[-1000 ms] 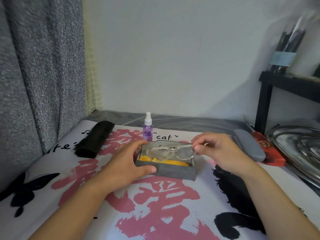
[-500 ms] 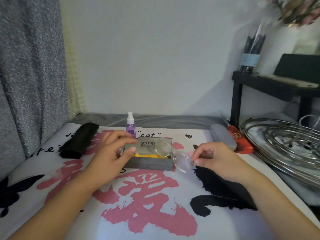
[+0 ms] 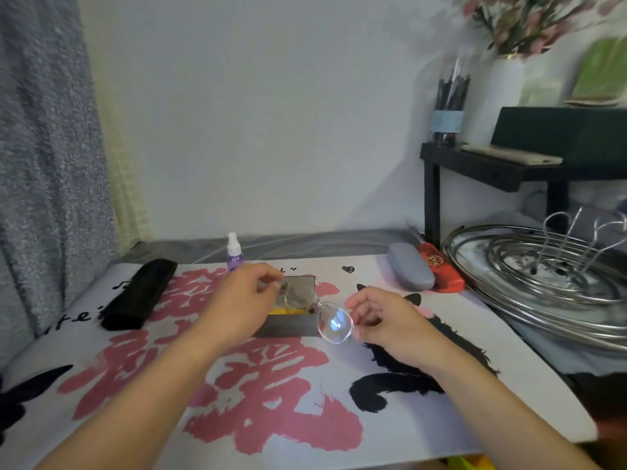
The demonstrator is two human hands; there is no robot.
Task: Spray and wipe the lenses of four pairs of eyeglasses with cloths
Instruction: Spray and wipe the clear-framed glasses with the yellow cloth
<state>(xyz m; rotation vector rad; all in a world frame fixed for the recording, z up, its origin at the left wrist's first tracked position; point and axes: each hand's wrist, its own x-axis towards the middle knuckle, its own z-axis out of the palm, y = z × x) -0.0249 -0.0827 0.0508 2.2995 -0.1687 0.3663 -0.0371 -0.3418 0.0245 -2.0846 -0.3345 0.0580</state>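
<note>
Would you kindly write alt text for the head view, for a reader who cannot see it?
Two bare hands lift clear-framed eyeglasses out of an open grey case: the right hand pinches one end, the left hand the other. A purple spray bottle stands behind on the printed mat, with a black pouch at left and a closed grey case at right.

The near half of the counter (image 3: 288, 418) offers open passage in front of both forearms. Mid-counter, the open grey box (image 3: 288, 325) blocks the centre, with clear-framed eyeglasses (image 3: 330, 320) projecting past its right edge. Obstacles left: black case (image 3: 139, 295). Behind the box: spray bottle (image 3: 234, 252). Right: grey case (image 3: 410, 266), red case (image 3: 441, 271), wire rack (image 3: 549, 276), black shelf (image 3: 492, 171).
</note>
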